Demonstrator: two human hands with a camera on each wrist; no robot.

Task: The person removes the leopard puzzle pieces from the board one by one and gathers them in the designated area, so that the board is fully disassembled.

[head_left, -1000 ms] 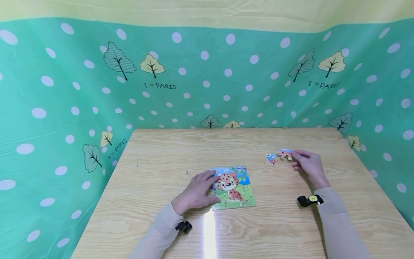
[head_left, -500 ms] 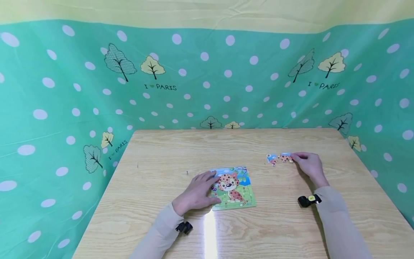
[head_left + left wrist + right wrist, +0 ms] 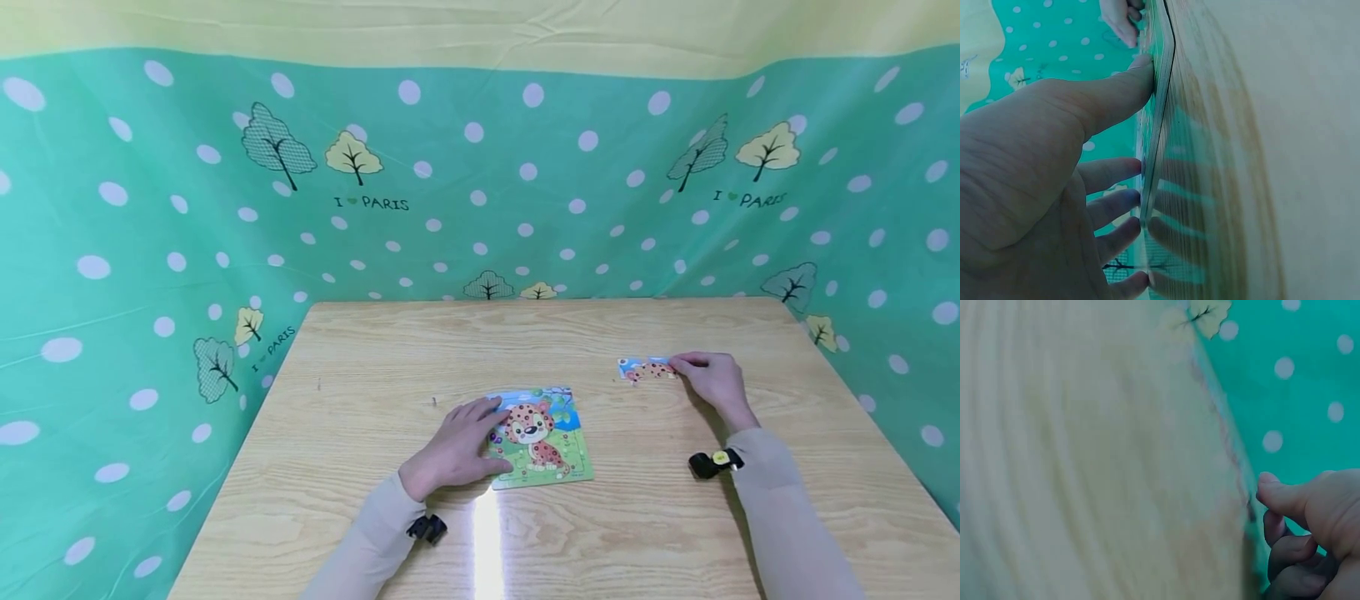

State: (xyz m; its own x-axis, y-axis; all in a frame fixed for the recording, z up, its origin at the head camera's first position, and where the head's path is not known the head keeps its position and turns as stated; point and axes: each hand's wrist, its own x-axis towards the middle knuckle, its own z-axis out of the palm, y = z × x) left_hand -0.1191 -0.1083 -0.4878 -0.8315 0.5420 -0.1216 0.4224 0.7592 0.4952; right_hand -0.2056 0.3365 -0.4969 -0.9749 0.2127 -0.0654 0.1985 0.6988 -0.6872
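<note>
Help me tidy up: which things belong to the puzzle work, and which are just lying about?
In the job:
leopard-picture board, partly under the left hand
leopard puzzle pieces, touched by the right hand

Just about:
dark speck left of the board, too small to identify
polka-dot cloth, hanging behind

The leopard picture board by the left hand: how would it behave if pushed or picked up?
The board is probably stiff, as its edges look straight. It may be light: the left wrist view shows a thin edge. Lying flat on the table, it seems apt to slide rather than tip.
</note>
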